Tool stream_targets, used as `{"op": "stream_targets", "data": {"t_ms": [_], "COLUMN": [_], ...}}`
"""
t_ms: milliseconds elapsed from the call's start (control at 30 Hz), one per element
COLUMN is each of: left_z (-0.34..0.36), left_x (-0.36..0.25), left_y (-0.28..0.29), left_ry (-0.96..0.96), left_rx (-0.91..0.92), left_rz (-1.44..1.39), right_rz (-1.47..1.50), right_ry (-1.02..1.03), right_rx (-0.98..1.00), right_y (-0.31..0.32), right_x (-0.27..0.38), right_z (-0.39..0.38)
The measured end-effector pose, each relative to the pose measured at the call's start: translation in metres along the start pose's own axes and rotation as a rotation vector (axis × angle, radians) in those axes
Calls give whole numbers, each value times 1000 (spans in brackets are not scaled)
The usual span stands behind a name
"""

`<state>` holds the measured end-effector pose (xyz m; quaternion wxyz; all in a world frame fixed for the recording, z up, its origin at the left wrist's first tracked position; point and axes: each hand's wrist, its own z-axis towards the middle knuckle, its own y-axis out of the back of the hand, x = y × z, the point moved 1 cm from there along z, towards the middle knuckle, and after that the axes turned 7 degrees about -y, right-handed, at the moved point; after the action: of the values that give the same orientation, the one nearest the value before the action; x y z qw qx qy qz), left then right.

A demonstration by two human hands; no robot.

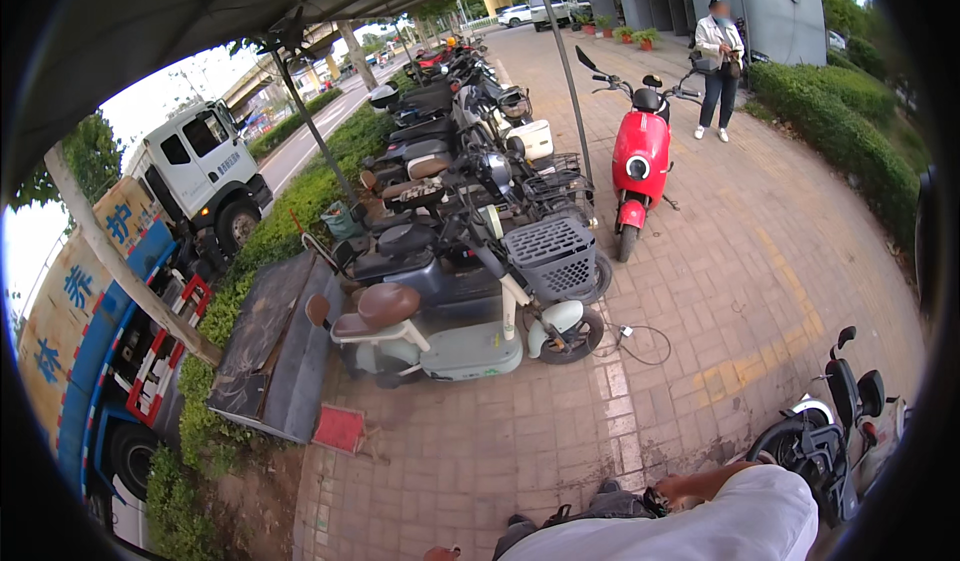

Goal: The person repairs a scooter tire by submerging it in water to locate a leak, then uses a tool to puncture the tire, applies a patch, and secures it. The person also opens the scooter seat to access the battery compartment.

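Note:
My right arm bends in at the lower edge from a white sleeve. My right hand point(676, 491) is close to my dark trousers point(615, 502), beside something dark at my waist that I cannot make out. Its fingers are too small and partly hidden to read. Only a small piece of my left hand point(442, 554) shows at the bottom rim, low beside my body, with its fingers cut off by the edge. Ahead stands a pale green electric scooter point(470, 353) with a brown seat and a grey plastic basket point(553, 258). A cable point(650, 345) lies looped on the paving by its front wheel.
A row of parked scooters point(430, 151) runs away under a canopy. A red scooter point(640, 156) stands right of a pole point(570, 81). A person point(718, 66) stands beyond it. Another scooter point(840, 431) is at lower right, a truck point(200, 156) at left, a red mat point(339, 429) nearer.

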<state>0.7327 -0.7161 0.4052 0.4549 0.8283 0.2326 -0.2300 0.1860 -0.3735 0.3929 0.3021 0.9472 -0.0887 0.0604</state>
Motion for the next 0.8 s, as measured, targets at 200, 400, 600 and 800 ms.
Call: {"op": "stream_targets", "data": {"t_ms": [200,400,600,800], "left_z": [86,109,89,39], "left_x": [1,1,-23,-200], "left_y": [25,13,21,36], "left_ry": [-337,-32,-249,-52], "left_rx": [-162,107,2,209], "left_rz": [101,-193,-217,-610], "right_rz": [1198,1265,1243,683], "right_ry": [-851,-65,-528,-299], "right_rx": [-1004,46,-857,-203], "right_y": [93,48,177,76], "right_x": [-55,81,49,75], "right_z": [24,128,10,60]}}
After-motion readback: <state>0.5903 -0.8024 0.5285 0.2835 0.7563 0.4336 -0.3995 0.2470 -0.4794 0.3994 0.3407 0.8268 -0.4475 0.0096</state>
